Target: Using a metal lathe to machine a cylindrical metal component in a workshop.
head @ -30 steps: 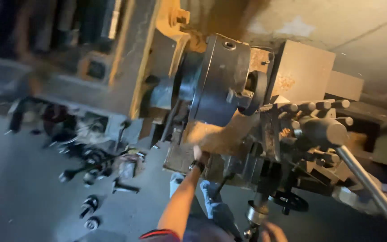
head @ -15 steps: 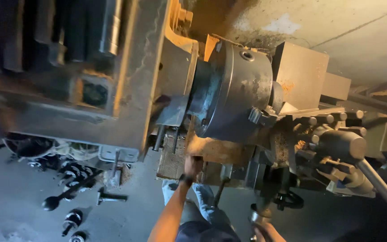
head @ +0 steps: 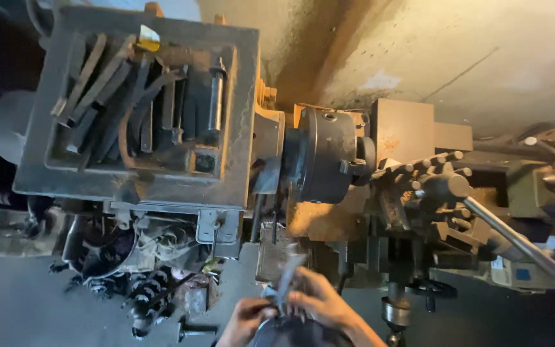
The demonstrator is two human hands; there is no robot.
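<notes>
Blurred grey strip pinched by both hands, below lathe chuck.

Grey floor, scattered gears, a bolt

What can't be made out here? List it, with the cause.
Head view only:
- Thing between the left hand and right hand: motion-blurred, pale, kind unclear.
- Both hands' grip: cut off by the bottom edge.
- Chuck jaws: hidden by the tool post.
- Tools in the headstock tray: too dark to identify.
</notes>
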